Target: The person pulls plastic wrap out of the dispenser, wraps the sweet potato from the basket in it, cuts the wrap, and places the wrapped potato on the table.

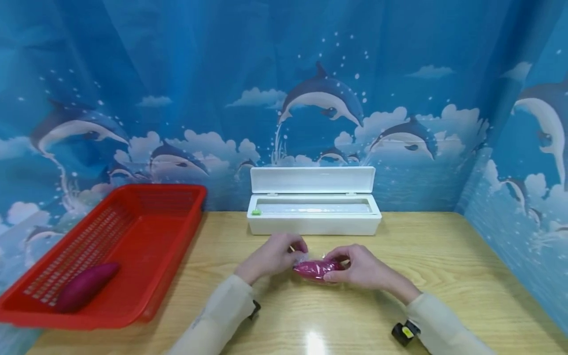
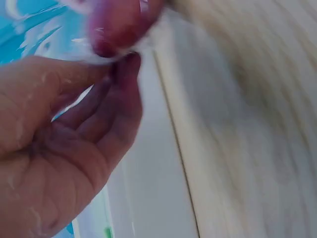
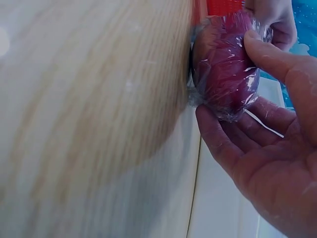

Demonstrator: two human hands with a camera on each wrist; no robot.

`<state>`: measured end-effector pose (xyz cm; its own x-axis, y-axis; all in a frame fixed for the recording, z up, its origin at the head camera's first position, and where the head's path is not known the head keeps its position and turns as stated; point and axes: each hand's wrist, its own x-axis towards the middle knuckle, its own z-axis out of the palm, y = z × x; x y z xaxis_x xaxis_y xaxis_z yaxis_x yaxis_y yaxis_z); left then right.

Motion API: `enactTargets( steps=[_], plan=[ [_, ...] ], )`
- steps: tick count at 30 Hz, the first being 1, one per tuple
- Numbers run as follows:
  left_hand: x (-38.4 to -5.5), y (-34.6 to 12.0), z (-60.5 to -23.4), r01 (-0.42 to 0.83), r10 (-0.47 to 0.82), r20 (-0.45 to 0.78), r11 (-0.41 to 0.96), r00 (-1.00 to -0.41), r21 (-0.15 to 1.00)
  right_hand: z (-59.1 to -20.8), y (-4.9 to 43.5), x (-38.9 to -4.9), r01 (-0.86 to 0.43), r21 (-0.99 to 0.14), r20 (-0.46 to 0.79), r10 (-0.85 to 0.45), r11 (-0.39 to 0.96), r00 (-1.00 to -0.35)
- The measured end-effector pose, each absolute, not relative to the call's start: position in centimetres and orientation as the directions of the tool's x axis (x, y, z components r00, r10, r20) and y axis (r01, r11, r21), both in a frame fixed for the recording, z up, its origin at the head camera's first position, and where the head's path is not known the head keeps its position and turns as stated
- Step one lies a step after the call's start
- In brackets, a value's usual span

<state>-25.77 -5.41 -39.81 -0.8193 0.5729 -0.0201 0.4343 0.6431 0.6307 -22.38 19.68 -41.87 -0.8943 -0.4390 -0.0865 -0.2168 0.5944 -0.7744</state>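
The table's right side [image 1: 466, 266] offers passage, while box [image 1: 312, 226] ahead and basket [image 1: 142, 246] left obstruct

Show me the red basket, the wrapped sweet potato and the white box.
Red basket [image 1: 144, 241], head view, bare floor.
Wrapped sweet potato [image 3: 226, 72], right wrist view, film-covered side.
White box [image 1: 314, 226], head view, front wall.

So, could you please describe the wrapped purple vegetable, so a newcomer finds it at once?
Find the white box with its raised lid at the back of the wooden table. Just in front, the right hand grips the purple vegetable, with the left hand at its other end. Unlike the bare one in the red basket, it shines under clear film.
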Motion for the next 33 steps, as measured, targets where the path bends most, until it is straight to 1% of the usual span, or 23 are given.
enactTargets(
  steps=[3,7,10,14,17,20,25,29,31,33],
  plan=[
    [-25.64,-5.85,-39.36,0.425,0.618,-0.065,0.609,-0.784,0.67,-41.85,19.58,-22.32,-0.204,-0.77,-0.095,-0.425,0.605,-0.9],
    [-25.39,-6.16,-38.96,0.41,0.644,-0.114,0.603,-0.757,0.684,-41.65,19.49,-22.31,-0.188,-0.762,-0.109,-0.409,0.62,-0.906],
    [-25.26,-5.93,-38.99,0.416,0.64,-0.114,0.613,-0.76,0.672,-41.47,19.36,-22.38,-0.167,-0.771,-0.136,-0.415,0.614,-0.899],
    [-25.15,-5.46,-39.05,0.454,0.651,-0.095,0.619,-0.753,0.641,-41.35,19.22,-22.54,-0.141,-0.8,-0.166,-0.44,0.584,-0.882],
    [-25.14,-5.28,-39.15,0.461,0.657,-0.101,0.622,-0.747,0.633,-41.39,19.22,-22.62,-0.141,-0.814,-0.161,-0.452,0.563,-0.877],
    [-25.17,-5.37,-39.39,0.415,0.642,-0.14,0.63,-0.754,0.656,-41.49,19.2,-22.75,-0.164,-0.814,-0.144,-0.466,0.558,-0.873],
    [-25.27,-5.61,-39.56,0.368,0.641,-0.199,0.636,-0.741,0.678,-41.56,18.94,-22.93,-0.218,-0.806,-0.111,-0.501,0.551,-0.859],
    [-25.49,-5.58,-39.53,0.346,0.635,-0.212,0.635,-0.743,0.691,-41.5,18.85,-22.97,-0.233,-0.8,-0.103,-0.508,0.553,-0.855],
    [-25.55,-5.58,-39.58,0.353,0.627,-0.193,0.637,-0.755,0.685,-41.55,18.85,-23.02,-0.227,-0.797,-0.108,-0.502,0.56,-0.858],
    [-25.53,-5.63,-39.67,0.384,0.622,-0.149,0.635,-0.769,0.671,-41.63,18.85,-23.06,-0.217,-0.795,-0.111,-0.487,0.567,-0.866]
  ],
)
